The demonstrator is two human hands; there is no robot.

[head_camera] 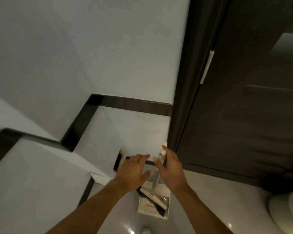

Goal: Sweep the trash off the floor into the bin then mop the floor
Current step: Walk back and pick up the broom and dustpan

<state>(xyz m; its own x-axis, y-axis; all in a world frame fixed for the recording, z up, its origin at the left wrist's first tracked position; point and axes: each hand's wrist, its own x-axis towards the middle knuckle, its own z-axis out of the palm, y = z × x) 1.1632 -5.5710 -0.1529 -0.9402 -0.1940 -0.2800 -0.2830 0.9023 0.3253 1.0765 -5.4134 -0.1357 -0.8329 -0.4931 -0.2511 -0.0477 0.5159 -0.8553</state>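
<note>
A broom and a cream dustpan (166,199) stand together on the pale floor at the foot of a white wall. The broom head (155,200), cream with black bristles, lies tilted inside the pan. Its metal handle (155,180) rises toward me and ends in cream caps. My right hand (170,168) holds the handle near its top, thumb on the left side and fingers on the right. Just left of the handle, my left hand (134,168) hovers with fingers spread and holds nothing. No trash or bin is clearly visible.
A dark door (243,98) with a white bar handle (206,66) stands right of the broom. A thin, dark flat object in a pale frame (119,160) leans on the wall to the left. A white rounded object (286,210) sits bottom right. Dark skirting (135,103) lines the stepped walls.
</note>
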